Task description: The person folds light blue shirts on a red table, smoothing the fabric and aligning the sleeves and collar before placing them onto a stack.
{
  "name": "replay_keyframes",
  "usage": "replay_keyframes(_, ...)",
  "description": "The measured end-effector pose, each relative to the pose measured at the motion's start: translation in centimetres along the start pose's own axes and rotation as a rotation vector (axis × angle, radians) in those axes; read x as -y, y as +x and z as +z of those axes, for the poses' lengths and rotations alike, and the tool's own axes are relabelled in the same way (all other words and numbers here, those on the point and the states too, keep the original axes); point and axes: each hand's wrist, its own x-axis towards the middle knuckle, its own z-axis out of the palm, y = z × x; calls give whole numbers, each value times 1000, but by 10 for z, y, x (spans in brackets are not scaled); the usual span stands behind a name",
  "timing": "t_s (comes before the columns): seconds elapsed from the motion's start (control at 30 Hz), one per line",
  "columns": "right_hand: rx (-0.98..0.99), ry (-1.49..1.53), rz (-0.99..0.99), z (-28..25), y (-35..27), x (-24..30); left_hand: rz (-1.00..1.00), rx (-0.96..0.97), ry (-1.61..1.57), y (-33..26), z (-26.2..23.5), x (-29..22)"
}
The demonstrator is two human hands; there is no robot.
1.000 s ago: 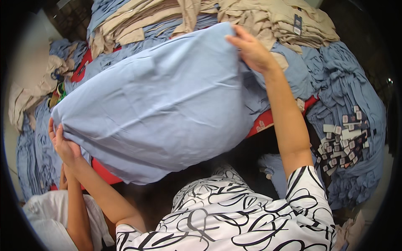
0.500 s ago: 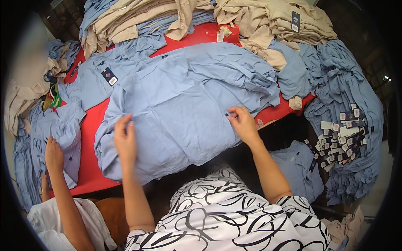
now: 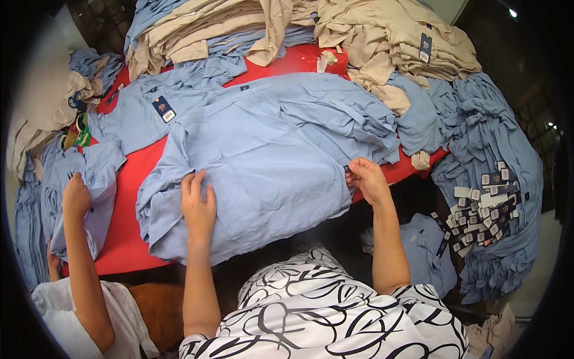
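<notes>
Blue wrinkled shirt (image 3: 263, 161), spread flat

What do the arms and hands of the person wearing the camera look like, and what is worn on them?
Both forearms are bare from the elbow down. The left hand and the right hand wear no gloves, and no rings, watch or bracelets show. The short sleeves belong to a white top with black swirling line pattern. The fingers are uncovered.
</notes>
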Motion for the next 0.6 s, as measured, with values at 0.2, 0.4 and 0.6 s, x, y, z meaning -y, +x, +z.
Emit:
replay_keyframes(0.2, -124, -256, -105, 3, -5, 8, 190, -222, 266, -11, -21, -41)
replay_keyframes(0.4, 117, -654, -360, 77, -53, 6, 187, 482, 115, -80, -55, -65)
replay_keyframes(0.6, 722, -769, -517, 163, -91, -32, 193, 471, 97, -89, -53, -45)
